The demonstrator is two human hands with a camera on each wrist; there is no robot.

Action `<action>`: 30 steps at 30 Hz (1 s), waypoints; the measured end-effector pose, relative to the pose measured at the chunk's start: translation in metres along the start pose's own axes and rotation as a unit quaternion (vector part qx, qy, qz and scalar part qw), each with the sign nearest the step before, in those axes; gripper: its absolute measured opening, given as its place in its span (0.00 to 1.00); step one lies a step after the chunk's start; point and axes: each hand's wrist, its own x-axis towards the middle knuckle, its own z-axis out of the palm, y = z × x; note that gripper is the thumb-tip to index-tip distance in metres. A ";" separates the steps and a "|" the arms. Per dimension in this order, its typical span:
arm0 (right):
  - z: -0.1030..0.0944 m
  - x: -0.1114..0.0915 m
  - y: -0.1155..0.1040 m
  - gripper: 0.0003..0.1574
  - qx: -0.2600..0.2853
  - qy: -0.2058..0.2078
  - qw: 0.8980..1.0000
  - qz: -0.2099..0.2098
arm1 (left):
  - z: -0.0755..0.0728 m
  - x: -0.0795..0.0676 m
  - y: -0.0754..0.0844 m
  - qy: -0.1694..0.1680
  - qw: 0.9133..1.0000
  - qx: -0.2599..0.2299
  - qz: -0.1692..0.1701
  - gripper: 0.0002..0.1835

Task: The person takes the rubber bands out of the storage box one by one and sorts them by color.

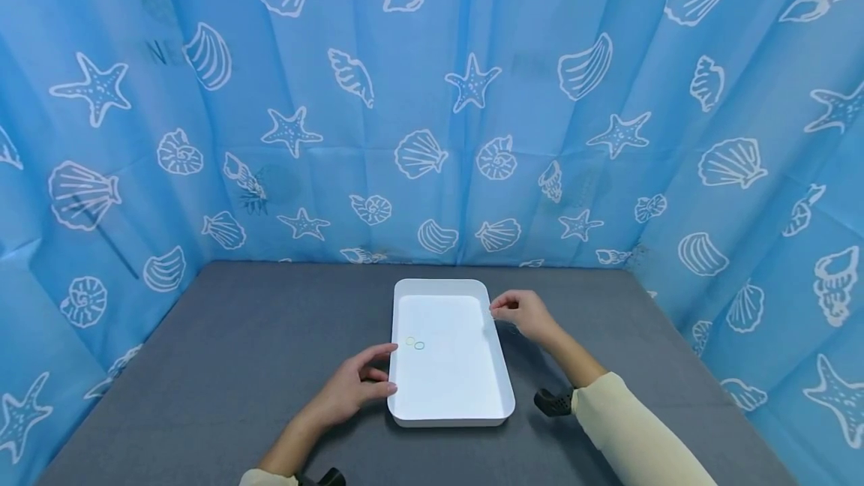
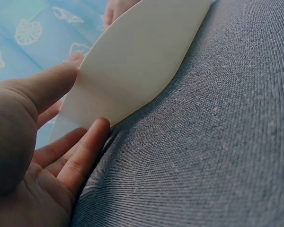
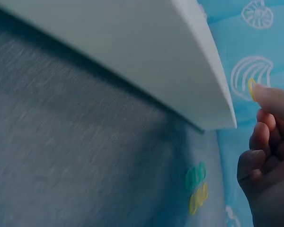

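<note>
Our left hand (image 1: 347,388) lies loose-fingered against the left side of the white tray (image 1: 454,381), probably steadying it on the surface (image 1: 270,343); our right hand (image 1: 529,315) pinches a yellow rubber band (image 3: 251,89) near the right rim, presumably by fingertip for its thinness.

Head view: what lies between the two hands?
A white rectangular tray holding a thin yellow ring and a thin green ring, shown in the head view.

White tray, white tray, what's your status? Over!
Left hand touching white tray on its left side. Right hand pinching yellow loop, by right rim. Two loops inside. Nothing seen in the way.
</note>
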 end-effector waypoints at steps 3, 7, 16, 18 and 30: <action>-0.004 -0.005 0.009 0.05 -0.007 0.024 1.000 0.008 | 0.001 0.001 -0.001 -0.001 1.000 -0.001 0.003 0.33; -0.008 -0.011 0.022 0.04 -0.026 0.040 0.999 0.016 | 0.001 0.001 -0.002 -0.003 1.000 -0.004 0.007 0.33; -0.011 -0.024 0.042 0.03 -0.082 0.067 0.994 0.021 | 0.001 0.001 -0.003 -0.003 1.000 0.001 0.013 0.33; -0.011 -0.026 0.043 0.03 -0.094 0.072 0.993 0.029 | 0.001 0.001 -0.004 -0.002 1.000 0.003 0.013 0.33; -0.011 -0.031 0.051 0.03 -0.132 0.090 0.983 0.089 | -0.001 -0.005 0.007 -0.009 1.000 -0.006 0.005 0.33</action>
